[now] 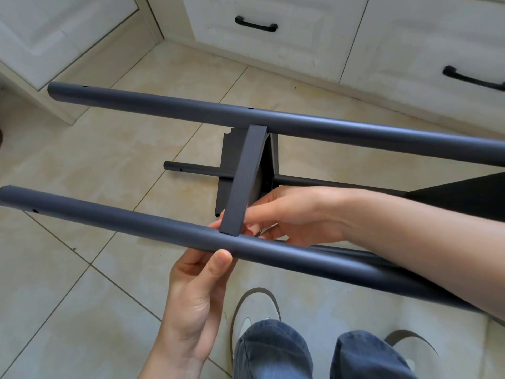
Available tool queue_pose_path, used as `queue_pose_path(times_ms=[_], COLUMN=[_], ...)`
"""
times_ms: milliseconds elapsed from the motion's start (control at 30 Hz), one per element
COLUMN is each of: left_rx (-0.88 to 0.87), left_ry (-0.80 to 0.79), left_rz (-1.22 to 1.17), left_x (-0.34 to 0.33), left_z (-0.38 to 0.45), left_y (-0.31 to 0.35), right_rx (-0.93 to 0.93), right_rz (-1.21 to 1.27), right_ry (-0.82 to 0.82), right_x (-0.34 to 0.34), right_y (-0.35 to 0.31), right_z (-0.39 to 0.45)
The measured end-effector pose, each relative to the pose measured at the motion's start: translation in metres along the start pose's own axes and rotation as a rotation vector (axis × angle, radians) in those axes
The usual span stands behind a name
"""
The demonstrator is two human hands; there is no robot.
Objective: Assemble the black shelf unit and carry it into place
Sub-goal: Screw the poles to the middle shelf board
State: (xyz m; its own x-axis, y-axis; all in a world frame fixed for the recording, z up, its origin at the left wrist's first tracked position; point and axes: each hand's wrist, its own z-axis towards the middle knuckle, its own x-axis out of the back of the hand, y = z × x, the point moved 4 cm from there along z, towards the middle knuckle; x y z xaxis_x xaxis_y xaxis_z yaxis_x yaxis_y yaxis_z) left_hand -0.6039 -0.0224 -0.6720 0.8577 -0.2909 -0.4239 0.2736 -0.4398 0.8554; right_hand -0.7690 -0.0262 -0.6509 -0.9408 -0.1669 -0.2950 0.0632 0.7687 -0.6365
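Two poles: a near pole and a far pole of the dark shelf frame are running side by side across the view, raised above the floor, each showing small holes near its left end.
Crossbar: a flat dark crossbar is spanning the gap between the two poles, its near end touching the near pole and its far end meeting the far pole.
Left hand: the left hand is gripping the near pole from below, thumb lying on the pole's near side just under the crossbar's end.
Right hand: the right hand is reaching in from the right between the poles, its fingers pinching the near end of the crossbar; whether a small part is also between the fingertips cannot be told.
Lower frame: a thinner pole and a dark panel are lying lower down, behind the crossbar, close to the floor.
Floor: beige glossy tiles with thin grout lines are spreading under everything.
Room: white cabinet fronts with two black drawer handles are lining the far side, and another white unit is standing at the upper left.
Person: blue jeans and pale shoes are showing at the bottom edge.
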Motion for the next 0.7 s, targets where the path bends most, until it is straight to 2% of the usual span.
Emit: queue_pose_path(times_ms=[133, 333, 500, 700], left_rx=[-0.005, -0.004, 0.001, 0.006], left_ry=[-0.009, 0.017, 0.027, 0.028], left_rz=[0.007, 0.017, 0.02, 0.017], left_x=[-0.0046, -0.0055, -0.0039, -0.0042], left_z=[-0.0007, -0.0016, -0.0017, -0.0019], left_y=[0.0022, 0.0035, 0.0027, 0.0023], right_rx=[0.026, 0.042, 0.032, 0.024], right_rz=[0.093, -0.022, 0.042, -0.057], right_ry=[-0.015, 0.018, -0.039, 0.031], right_x=[0.0057, 0.0023, 0.0023, 0.0043], right_y=[-0.0011, -0.0024, -0.0039, -0.0032], right_z=[-0.0031, 0.0, -0.002, -0.0009])
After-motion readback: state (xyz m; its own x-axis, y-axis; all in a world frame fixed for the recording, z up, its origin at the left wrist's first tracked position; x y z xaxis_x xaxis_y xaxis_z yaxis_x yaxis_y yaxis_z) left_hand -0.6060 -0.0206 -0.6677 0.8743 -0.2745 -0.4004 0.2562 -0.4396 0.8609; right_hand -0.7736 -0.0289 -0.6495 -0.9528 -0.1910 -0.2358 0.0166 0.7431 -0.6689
